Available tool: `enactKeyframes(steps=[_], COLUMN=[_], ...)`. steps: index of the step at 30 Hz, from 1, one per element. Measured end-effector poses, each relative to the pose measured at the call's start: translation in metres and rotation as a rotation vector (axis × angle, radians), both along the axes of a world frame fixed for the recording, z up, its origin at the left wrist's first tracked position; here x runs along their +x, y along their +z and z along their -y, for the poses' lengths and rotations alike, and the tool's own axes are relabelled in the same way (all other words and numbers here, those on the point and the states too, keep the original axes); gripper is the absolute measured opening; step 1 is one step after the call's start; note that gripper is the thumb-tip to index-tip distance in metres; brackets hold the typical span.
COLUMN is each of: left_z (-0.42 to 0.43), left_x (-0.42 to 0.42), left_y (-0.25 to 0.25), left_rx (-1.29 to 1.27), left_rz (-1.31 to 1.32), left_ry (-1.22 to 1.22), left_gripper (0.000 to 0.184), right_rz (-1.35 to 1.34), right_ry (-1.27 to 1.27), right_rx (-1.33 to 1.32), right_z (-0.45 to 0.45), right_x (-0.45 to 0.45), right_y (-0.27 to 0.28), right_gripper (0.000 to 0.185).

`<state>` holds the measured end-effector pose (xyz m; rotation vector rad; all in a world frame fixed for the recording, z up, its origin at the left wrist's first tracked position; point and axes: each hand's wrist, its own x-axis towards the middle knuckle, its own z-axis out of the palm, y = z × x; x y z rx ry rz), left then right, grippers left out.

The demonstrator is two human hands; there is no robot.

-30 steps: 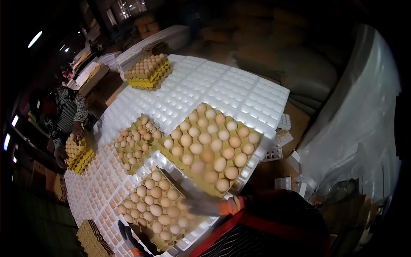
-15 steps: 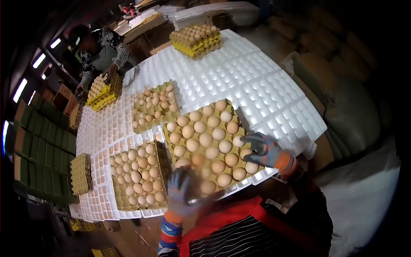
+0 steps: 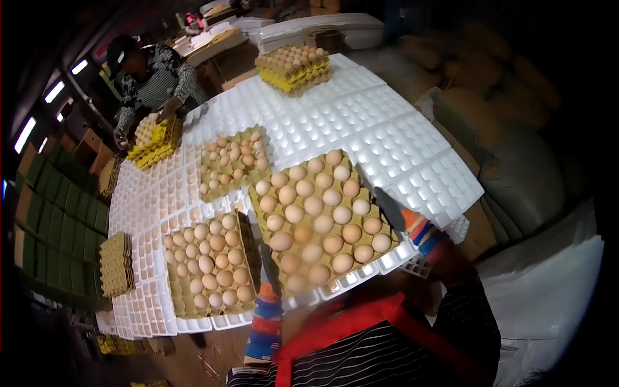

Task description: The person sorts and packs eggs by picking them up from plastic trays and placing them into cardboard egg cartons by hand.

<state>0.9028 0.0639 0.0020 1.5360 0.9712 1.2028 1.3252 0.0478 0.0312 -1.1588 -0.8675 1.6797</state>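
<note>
A pulp egg tray (image 3: 382,226) filled with pale brown and cream eggs lies in front of me, at the near edge of the table. My left hand (image 3: 266,274), in a grey and orange glove, grips the tray's left side, its fingers running along the edge. On the opposite side my right hand (image 3: 391,210), gloved too, holds the tray's right edge. Both hands are seen edge-on, and their fingertips are partly hidden. Close to the left hand sits a second egg tray (image 3: 182,303), mostly full. Farther back is a third egg tray (image 3: 222,186) with gaps among its eggs.
White moulded trays (image 3: 361,122) cover the table. Yellow and brown egg-tray stacks (image 3: 293,80) stand at the far end. A person (image 3: 158,84) at the far left handles another egg stack (image 3: 155,145). Empty-looking stacked trays (image 3: 116,264) stand at left; sacks (image 3: 516,168) line the right.
Both hands have moved from over the eggs to the tray's left and right sides and taken hold there. The tray has shifted slightly away from me.
</note>
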Motion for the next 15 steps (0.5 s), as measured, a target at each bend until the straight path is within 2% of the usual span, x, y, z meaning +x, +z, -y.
enactKeyframes(steps=[2, 4, 15], left_z=[-0.003, -0.006, -0.016], left_x=[0.024, 0.031, 0.054], left_y=[0.021, 0.034, 0.058], left_rx=[-0.239, -0.325, -0.46], left_rz=[0.172, 0.212, 0.134], left_ry=[-0.001, 0.016, 0.186], left_gripper=[0.047, 0.047, 0.046], right_rz=[-0.009, 0.033, 0.519], right_ry=[-0.054, -0.094, -0.033], right_rx=[0.012, 0.03, 0.284], right_z=[-0.002, -0.002, -0.003], right_x=[-0.012, -0.018, -0.034], right_y=[0.009, 0.019, 0.028], right_gripper=[0.05, 0.05, 0.05])
